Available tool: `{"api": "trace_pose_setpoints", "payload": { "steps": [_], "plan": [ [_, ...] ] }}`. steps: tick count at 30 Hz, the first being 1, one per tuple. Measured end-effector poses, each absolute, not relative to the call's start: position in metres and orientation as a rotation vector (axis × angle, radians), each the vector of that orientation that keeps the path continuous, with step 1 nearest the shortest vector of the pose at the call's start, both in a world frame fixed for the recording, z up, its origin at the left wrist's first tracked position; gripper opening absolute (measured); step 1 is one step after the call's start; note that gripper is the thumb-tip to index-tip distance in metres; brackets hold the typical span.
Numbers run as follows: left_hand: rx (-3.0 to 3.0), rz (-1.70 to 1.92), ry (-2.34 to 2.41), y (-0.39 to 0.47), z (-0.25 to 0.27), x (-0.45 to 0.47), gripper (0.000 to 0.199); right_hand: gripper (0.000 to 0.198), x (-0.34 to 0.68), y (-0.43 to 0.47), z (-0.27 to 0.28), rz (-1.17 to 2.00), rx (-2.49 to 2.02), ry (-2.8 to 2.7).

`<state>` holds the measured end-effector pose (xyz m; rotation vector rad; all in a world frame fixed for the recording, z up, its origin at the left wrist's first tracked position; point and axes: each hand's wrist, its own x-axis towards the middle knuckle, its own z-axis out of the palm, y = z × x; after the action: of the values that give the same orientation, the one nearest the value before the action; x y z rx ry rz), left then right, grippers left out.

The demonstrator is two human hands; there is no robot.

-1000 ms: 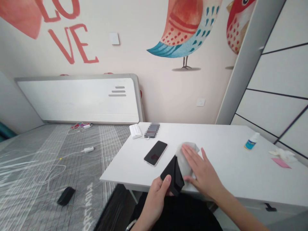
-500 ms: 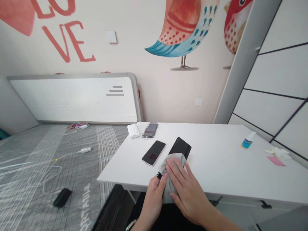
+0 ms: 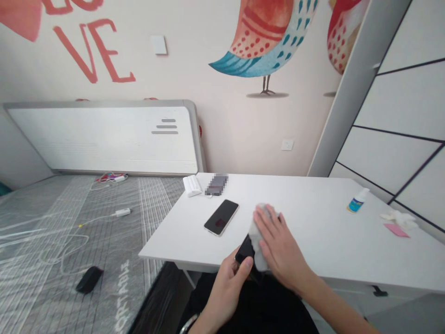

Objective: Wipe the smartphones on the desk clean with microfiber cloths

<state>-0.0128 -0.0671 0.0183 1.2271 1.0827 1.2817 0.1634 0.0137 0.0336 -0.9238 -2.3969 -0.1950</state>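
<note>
My left hand (image 3: 231, 283) grips the near left end of a dark phone (image 3: 245, 250), its thumb lying over the edge. The phone is tilted over the table's front edge, above my lap. A light grey cloth (image 3: 256, 243) covers much of the phone's upper face. My right hand (image 3: 278, 241) presses the cloth against the phone, with its fingers stretched over the cloth. Another phone (image 3: 221, 216), with a dark screen and light frame, lies flat on the white table (image 3: 313, 218), left of my hands.
A white box-like device (image 3: 192, 185) and a blurred-out dark item (image 3: 216, 184) stand at the table's back left. To the right are a small spray bottle (image 3: 358, 201), crumpled tissue (image 3: 399, 219) and a pink slip (image 3: 397, 230). A plastic-covered bed (image 3: 114, 241) adjoins on the left.
My right hand and the cloth have moved up and right along the phone. The phone's near left end now shows beside my left thumb, while its far end is covered.
</note>
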Motion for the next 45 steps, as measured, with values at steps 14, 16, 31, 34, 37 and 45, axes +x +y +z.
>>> {"api": "trace_pose_setpoints", "payload": {
  "steps": [14, 16, 31, 34, 37, 45],
  "plan": [
    [1.534, 1.193, 1.308, -0.061, 0.040, -0.052, 0.039, 0.056, 0.190, 0.045, 0.033, 1.063, -1.064, -1.752],
    [1.551, 1.176, 1.316, -0.057, 0.041, -0.059, 0.038, 0.050, 0.192, 0.043, 0.036, 1.193, -0.992, -1.729],
    [1.475, 1.328, 1.377, -0.060, 0.036, -0.049, 0.039, 0.059, 0.176, 0.052, 0.026, 0.941, -1.026, -1.505],
    [1.342, 1.470, 1.395, -0.055, 0.029, -0.046, 0.040, 0.053, 0.161, 0.038, 0.021, 0.996, -0.981, -1.385],
    [1.280, 1.514, 1.433, -0.051, 0.026, -0.040, 0.044, 0.053, 0.143, 0.020, 0.013, 1.196, -0.952, -1.361],
    [1.624, 1.180, 1.454, -0.055, 0.032, -0.026, 0.038, 0.050, 0.137, 0.013, 0.014, 1.252, -0.878, -1.113]
  ]
}}
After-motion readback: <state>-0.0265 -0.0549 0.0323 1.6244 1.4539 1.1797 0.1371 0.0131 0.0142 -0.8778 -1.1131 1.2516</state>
